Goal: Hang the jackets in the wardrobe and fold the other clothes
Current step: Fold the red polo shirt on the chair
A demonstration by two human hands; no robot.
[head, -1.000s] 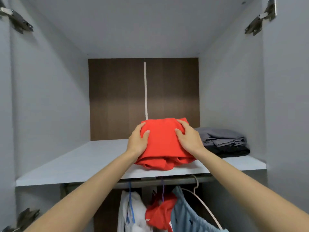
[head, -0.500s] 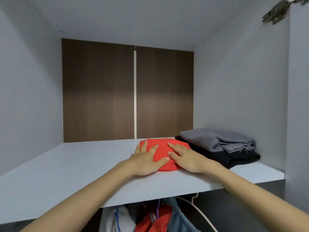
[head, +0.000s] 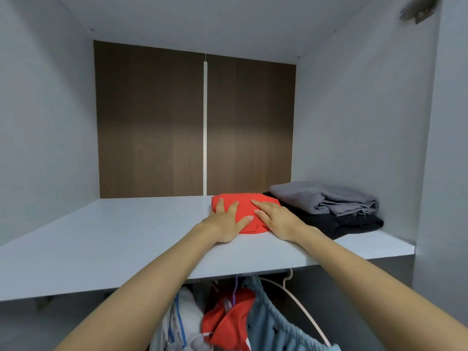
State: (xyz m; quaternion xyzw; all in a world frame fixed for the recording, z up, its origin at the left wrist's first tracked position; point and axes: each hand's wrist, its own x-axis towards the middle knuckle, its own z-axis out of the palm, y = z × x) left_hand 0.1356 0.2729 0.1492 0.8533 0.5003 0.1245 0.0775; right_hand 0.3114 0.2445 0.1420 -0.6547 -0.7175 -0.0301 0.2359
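A folded red garment (head: pixel 244 210) lies flat on the white wardrobe shelf (head: pixel 126 236), touching a folded stack to its right. My left hand (head: pixel 226 222) rests on its left side with straight, spread fingers. My right hand (head: pixel 274 217) lies flat on its right side, fingers straight. The stack is a grey folded garment (head: pixel 321 198) on top of a black one (head: pixel 339 222). Under the shelf hang a white jacket (head: pixel 177 325), a red jacket (head: pixel 228 320) and a blue-grey garment (head: pixel 273 325).
The wardrobe's grey side walls (head: pixel 45 135) close the shelf in left and right, with a dark wood back panel (head: pixel 152 127) behind. A pale hanger (head: pixel 304 307) sticks out below the shelf's front edge. A door hinge (head: pixel 417 8) shows at the top right.
The red garment went from held at the shelf's front edge to lying deeper on the shelf beside the stack. Both hands flattened on top of it; since half a second ago they barely moved.
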